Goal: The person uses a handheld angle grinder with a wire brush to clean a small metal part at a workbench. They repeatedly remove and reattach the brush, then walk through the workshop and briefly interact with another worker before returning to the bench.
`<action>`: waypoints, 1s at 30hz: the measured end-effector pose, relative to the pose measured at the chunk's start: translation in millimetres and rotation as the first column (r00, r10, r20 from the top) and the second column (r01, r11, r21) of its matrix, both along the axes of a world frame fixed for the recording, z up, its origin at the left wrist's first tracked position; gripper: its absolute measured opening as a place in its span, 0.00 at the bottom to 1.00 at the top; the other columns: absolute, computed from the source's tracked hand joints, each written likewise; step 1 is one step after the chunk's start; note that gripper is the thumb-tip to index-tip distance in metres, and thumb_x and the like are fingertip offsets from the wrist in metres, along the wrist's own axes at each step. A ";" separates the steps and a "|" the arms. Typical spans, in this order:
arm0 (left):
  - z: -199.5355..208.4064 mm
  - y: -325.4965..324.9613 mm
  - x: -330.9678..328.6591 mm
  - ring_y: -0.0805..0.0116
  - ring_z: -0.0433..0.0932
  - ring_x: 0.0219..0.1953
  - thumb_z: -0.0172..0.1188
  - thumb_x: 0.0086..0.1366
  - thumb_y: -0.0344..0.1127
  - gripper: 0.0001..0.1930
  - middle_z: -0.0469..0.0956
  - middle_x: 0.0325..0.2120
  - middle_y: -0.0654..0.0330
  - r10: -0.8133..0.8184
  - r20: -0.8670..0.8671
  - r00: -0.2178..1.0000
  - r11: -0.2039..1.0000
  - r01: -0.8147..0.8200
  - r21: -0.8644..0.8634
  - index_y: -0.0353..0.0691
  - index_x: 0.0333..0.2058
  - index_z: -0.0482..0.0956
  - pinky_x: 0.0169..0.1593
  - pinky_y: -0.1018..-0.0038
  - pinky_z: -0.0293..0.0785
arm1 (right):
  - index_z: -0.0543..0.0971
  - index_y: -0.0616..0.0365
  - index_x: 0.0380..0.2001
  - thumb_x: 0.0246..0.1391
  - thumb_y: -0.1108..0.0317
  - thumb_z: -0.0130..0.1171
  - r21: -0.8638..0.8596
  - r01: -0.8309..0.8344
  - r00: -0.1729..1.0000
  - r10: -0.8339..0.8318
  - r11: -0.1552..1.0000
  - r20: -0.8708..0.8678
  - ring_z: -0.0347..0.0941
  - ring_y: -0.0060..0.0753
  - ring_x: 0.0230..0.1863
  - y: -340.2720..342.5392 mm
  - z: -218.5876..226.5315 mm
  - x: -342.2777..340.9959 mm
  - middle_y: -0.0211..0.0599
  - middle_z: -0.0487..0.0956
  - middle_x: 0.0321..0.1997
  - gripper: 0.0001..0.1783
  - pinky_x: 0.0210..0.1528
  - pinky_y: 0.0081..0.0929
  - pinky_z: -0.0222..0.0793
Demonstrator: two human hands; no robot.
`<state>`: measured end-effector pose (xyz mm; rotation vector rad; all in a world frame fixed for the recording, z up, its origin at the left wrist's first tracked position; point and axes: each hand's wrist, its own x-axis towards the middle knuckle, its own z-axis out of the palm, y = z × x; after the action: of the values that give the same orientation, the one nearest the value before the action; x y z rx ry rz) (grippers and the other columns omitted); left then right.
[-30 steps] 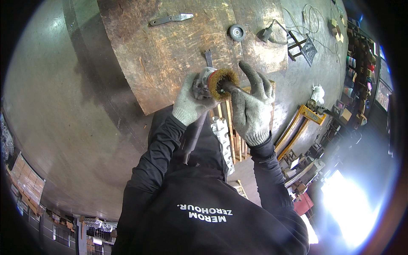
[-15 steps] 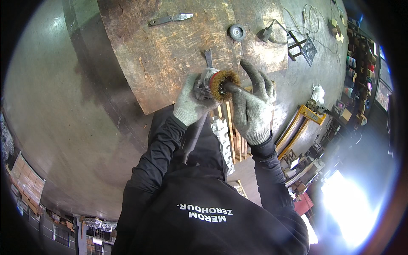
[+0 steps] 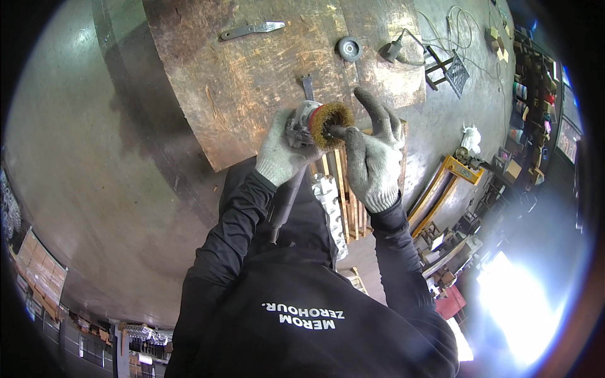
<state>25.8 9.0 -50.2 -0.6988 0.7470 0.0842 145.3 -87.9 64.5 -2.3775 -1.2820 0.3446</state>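
Wire cup brush (image 3: pixel 330 124) fitting on grinder (image 3: pixel 301 126) – left hand (image 3: pixel 285 146) clamped round head, right hand (image 3: pixel 372 154) pinching brush hub, fingers loose. Next probably snugging down – needs steady twist.

A metal workshop is shown. A large rusty steel plate (image 3: pixel 265 82) is laid over a wooden pallet (image 3: pixel 345 195) on a grey concrete floor (image 3: pixel 75 157). A flat wrench (image 3: pixel 251 29), a grinding disc (image 3: pixel 349 48) and a power tool with a cable (image 3: pixel 394 49) are left on the plate. Shelves with cans (image 3: pixel 528 94) are seen at the right, and a yellow metal frame (image 3: pixel 441 189) is placed near them.
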 end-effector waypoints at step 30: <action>-39.5 -23.4 -11.5 0.52 0.72 0.56 0.56 0.68 0.51 0.24 0.72 0.54 0.51 -0.161 -0.100 0.982 0.847 0.189 0.497 0.42 0.56 0.72 0.61 0.48 0.71 | 0.83 0.56 0.41 0.55 0.65 0.56 -0.025 -0.036 0.997 0.038 0.999 0.068 0.65 0.55 0.62 -5.8 -19.2 -6.5 0.43 0.71 0.64 0.13 0.63 0.51 0.57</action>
<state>14.3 -14.4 -89.6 -0.1224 0.7956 0.1270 138.8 -93.7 45.3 -2.4070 -1.3618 0.2930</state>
